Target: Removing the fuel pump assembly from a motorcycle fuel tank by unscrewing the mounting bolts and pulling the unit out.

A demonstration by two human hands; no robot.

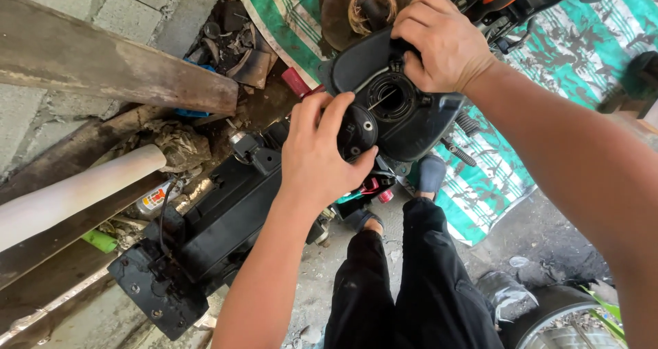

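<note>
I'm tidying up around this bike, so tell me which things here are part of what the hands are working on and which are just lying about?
In hand:
- left hand on round black cap
- right hand steadying black plastic tank with round ribbed opening

Lying about:
- white plastic pipe
- weathered wooden plank
- green striped tarpaulin
- small spray can
- grey tyre

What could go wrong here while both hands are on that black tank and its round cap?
1. The left hand grips the round black cap only by its edge; it might slip and fall onto the littered ground.
2. The round opening is uncovered, so dirt might drop in.
3. The right hand alone steadies the black tank, which might tip.
</note>
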